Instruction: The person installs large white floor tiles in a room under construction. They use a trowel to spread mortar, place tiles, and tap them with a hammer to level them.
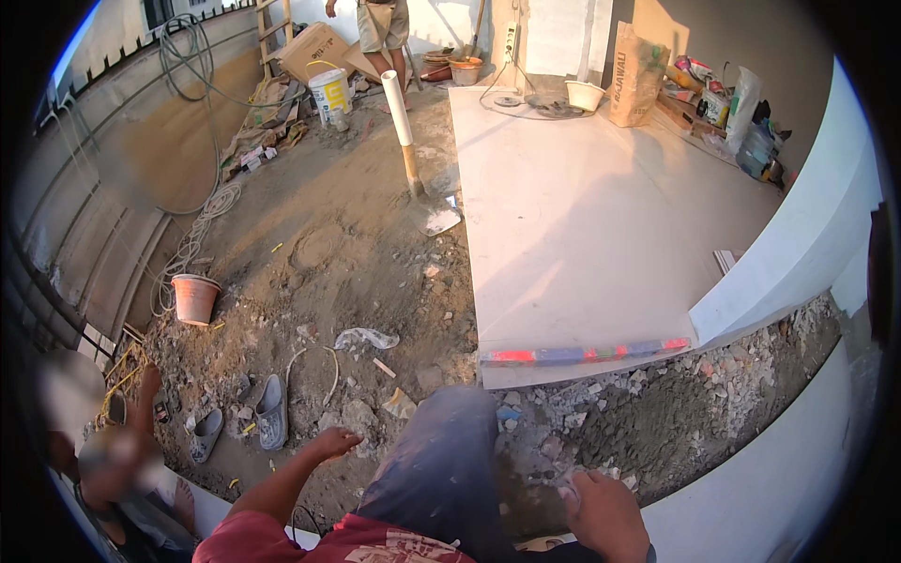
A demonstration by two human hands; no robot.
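My left hand (pixel 335 443) hangs over the rubble left of my knee, its fingers curled in, with nothing seen in them. Low on the right, my right hand (pixel 605 514) is bent with the thumb side toward my leg. Something pale shows at its fingertips, too unclear to name. Beyond my knee, a long narrow bar (pixel 563 355) with red and blue patches lies along the near edge of the pale tiled floor (pixel 554 253). Grey clogs (pixel 272 413) rest on the dirt near my left hand.
An orange bucket (pixel 195 298), a shovel (pixel 437 216) with its blade on the ground, and a white bucket (pixel 330 94) stand on the dirt. A paper sack (pixel 638 75) and a pale basin (pixel 584 95) sit on the far tiles. One person sits at left; another stands at the back.
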